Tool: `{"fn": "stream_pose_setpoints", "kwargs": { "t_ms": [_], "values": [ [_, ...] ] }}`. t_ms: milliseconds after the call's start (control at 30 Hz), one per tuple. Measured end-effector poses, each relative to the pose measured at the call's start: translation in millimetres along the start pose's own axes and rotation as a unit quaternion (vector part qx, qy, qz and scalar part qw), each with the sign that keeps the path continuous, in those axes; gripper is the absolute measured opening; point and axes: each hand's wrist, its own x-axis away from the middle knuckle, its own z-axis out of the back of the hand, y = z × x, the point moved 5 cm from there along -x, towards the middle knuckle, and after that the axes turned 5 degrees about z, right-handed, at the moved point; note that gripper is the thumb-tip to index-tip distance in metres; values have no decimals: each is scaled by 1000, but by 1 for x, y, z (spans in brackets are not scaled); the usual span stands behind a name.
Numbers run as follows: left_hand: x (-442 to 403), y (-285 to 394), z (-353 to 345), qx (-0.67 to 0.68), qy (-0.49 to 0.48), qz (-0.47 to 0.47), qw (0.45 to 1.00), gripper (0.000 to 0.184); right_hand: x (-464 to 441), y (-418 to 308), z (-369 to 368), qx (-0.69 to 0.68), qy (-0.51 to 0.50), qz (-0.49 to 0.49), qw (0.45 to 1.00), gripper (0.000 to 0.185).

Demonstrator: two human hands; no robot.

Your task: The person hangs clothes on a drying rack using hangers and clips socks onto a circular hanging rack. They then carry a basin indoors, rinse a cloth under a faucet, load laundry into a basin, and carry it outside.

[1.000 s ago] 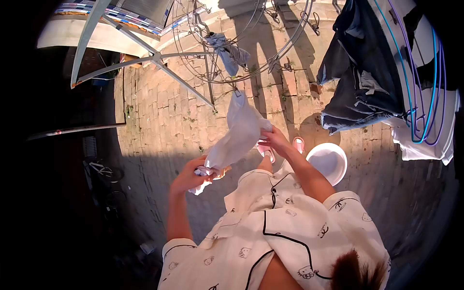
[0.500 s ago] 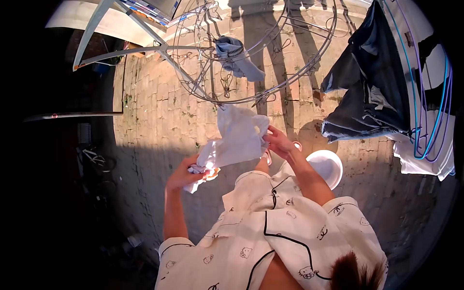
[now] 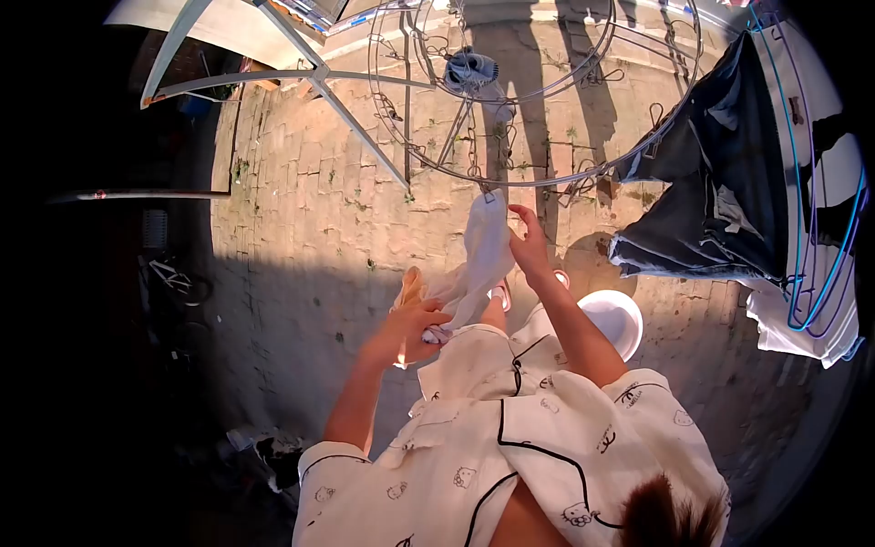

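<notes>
A white cloth (image 3: 487, 239) hangs by its top from a clip on the round wire drying rack (image 3: 547, 184). My left hand (image 3: 408, 330) is closed on bunched small cloths, one white and one orange-tan, beside the lower end of the hanging cloth. Just right of the hanging cloth, my right hand (image 3: 530, 244) is raised with its fingers apart and nothing seen in it. A grey-blue sock (image 3: 471, 73) with a dark striped cuff hangs further back on the rack.
Dark jeans (image 3: 720, 182) hang at the right, near blue and purple hangers (image 3: 797, 314) and a white garment (image 3: 793, 324). A white basin (image 3: 612, 319) stands on the brick ground by my feet. Metal frame bars (image 3: 319, 77) cross at the upper left.
My right hand has let go of the white cloth's edge. My left hand has moved right with its bundle, and the hanging cloth has narrowed. The rack has shifted right in view.
</notes>
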Motion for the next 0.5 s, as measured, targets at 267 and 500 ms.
{"fn": "stream_pose_setpoints", "kwargs": {
  "t_ms": [267, 500],
  "values": [
    [-28, 6, -5, 51, 80, -7, 995, 45, 20, -43, 77, -40, -153, -21, 987, 20],
    [-56, -62, -11, 304, 135, 107, 937, 44, 39, -55, 98, 343, -323, -25, 882, 36]
  ]
}}
